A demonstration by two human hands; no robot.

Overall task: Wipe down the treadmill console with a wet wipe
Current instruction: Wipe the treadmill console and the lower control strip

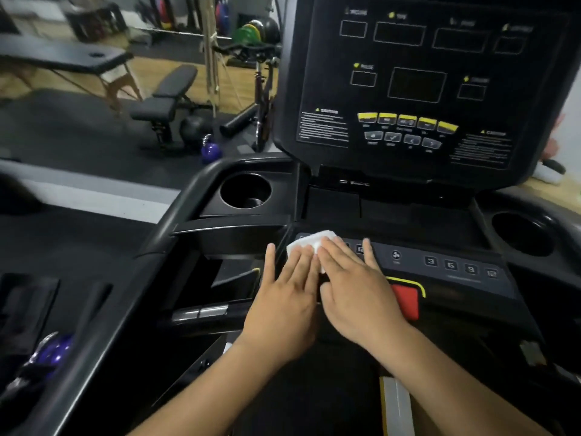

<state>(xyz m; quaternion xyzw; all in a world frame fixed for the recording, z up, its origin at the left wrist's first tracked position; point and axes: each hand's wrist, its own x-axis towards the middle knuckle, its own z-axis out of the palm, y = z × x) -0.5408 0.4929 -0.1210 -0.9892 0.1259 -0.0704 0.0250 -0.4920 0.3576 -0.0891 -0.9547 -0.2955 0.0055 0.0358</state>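
Wipe (309, 243) on console (440, 262) under both hands; cup holder (245, 191) behind-left.

Both my hands flat on white wipe (309, 243), left hand (284, 297), right hand (358, 291), pressing console (440, 265) button strip; red stop button (407, 302) at 3 o'clock.

A single head-worn wide-angle view looks forward and down, close over the treadmill console (418, 89), with both forearms entering from the bottom edge and gym floor at left.
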